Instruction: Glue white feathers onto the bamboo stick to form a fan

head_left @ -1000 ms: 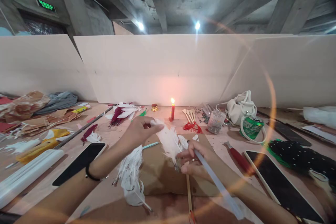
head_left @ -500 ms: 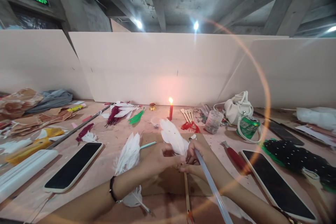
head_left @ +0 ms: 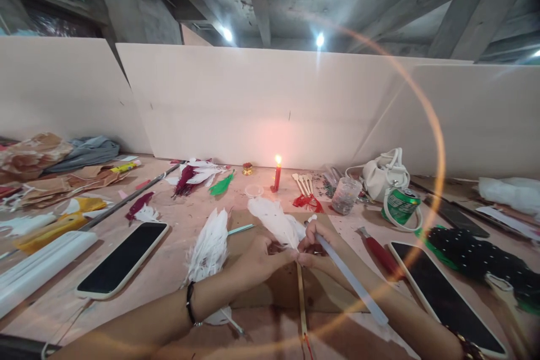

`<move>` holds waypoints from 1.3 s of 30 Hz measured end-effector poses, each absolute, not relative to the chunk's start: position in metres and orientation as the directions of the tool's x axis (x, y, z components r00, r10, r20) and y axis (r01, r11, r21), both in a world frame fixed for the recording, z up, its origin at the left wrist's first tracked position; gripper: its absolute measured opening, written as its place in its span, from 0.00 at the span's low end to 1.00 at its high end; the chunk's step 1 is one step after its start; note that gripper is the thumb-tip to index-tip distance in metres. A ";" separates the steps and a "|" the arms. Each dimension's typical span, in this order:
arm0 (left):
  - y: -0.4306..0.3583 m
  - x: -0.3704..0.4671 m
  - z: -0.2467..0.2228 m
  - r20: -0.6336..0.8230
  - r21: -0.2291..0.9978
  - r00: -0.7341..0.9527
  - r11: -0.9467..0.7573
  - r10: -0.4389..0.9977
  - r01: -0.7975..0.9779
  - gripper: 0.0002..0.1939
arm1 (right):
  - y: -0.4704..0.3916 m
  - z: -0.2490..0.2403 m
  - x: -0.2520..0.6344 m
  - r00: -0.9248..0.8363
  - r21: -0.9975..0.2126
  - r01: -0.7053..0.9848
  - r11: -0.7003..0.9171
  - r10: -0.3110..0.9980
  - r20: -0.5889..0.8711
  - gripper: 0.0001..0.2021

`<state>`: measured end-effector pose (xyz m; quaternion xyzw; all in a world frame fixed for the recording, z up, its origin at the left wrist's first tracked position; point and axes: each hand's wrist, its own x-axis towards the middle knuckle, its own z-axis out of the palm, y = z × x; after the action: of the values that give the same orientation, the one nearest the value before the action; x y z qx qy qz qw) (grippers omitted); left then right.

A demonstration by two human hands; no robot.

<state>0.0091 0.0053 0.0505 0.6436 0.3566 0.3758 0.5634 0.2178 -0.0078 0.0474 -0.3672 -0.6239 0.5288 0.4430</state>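
Above a sheet of brown cardboard, my left hand is closed, pinching the base of some white feathers. A translucent glue stick with a whitish tip lies in the closed fingers of my right hand, slanting down to the right. The thumbs of both hands meet at the feather base, at the top of a thin wooden stick with red thread at its lower end. My fingers hide the joint between feathers and stick. More white feathers lie left of my left hand.
A lit red candle stands behind the cardboard. Wooden sticks with red tassels, a clear jar and a green can are to its right. Phones lie left and right; a red-handled tool lies beside the right one.
The feathers have tipped left and lower, and the glue stick's lower end has swung to the right. My fingertips have come together at the feather base. The whole view has shifted slightly.
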 end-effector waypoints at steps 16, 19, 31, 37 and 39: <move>0.007 0.010 0.051 0.093 0.993 0.496 -0.115 0.863 0.013 0.22 | -0.012 0.048 0.216 -0.353 -0.991 -0.070 0.118 0.926 0.135 0.25; 0.004 0.010 0.049 0.133 0.978 0.443 -0.190 0.887 0.085 0.16 | -0.011 0.047 0.218 -0.347 -0.993 -0.046 0.104 0.931 0.114 0.25; 0.002 0.017 0.036 0.170 0.981 0.369 -0.194 0.914 0.028 0.13 | -0.014 0.053 0.219 -0.281 -0.990 0.050 0.130 0.953 0.111 0.25; -0.001 0.016 0.032 0.115 0.991 0.439 -0.131 0.891 0.008 0.17 | -0.014 0.056 0.220 -0.283 -0.990 0.052 0.130 0.953 0.110 0.25; -0.001 0.014 0.033 0.111 0.990 0.448 -0.139 0.887 0.030 0.19 | -0.016 0.054 0.218 -0.286 -0.993 0.041 0.115 0.953 0.099 0.25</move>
<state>0.0140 -0.0012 0.0330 0.6475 0.3540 0.3879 0.5522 0.2182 -0.0156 0.0543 -0.4095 -0.6068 0.5243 0.4350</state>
